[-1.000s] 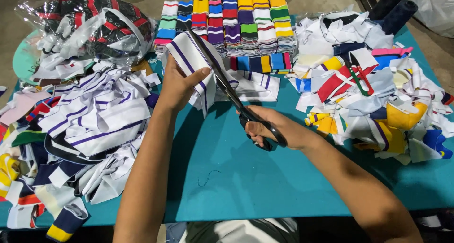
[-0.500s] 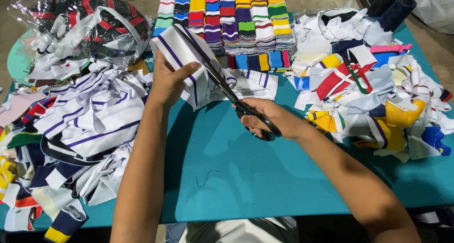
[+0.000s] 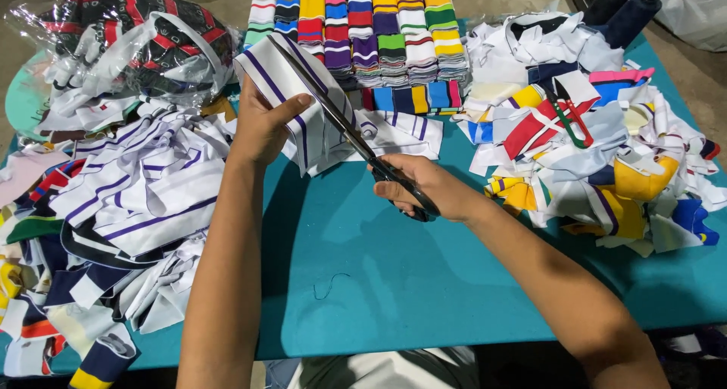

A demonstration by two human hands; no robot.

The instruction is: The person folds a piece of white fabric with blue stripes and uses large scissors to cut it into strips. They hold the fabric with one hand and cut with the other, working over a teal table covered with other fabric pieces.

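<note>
The left hand (image 3: 261, 128) is closed on a white fabric piece with purple stripes (image 3: 303, 109), thumb across its front and fingers behind it, lifting it above the teal table (image 3: 394, 283) near the middle of the far half. The right hand (image 3: 420, 186) is closed around the black handles of a pair of scissors (image 3: 344, 124). The long blades run up and to the left across the striped piece, and they lie close together rather than spread wide. The lower edge of the piece hangs down toward a flat white piece with purple lines (image 3: 397, 132) lying on the table just behind the right hand.

Along the far edge stand neat stacks of folded knit bands (image 3: 363, 37) in many colours: white, blue, yellow, red, purple and green. At the far left corner sits a clear plastic bag (image 3: 129, 45) stuffed with dark, red and white fabric. The left edge is covered by a loose heap of white striped cuttings (image 3: 129, 200), with mixed coloured scraps nearer the front corner. The right side carries a heap of mixed coloured scraps (image 3: 598, 147) in white, yellow, red and blue. 2 dark rolls (image 3: 625, 10) lie at the far right corner. A short loose thread (image 3: 327, 287) lies on the bare teal surface toward the near edge.
</note>
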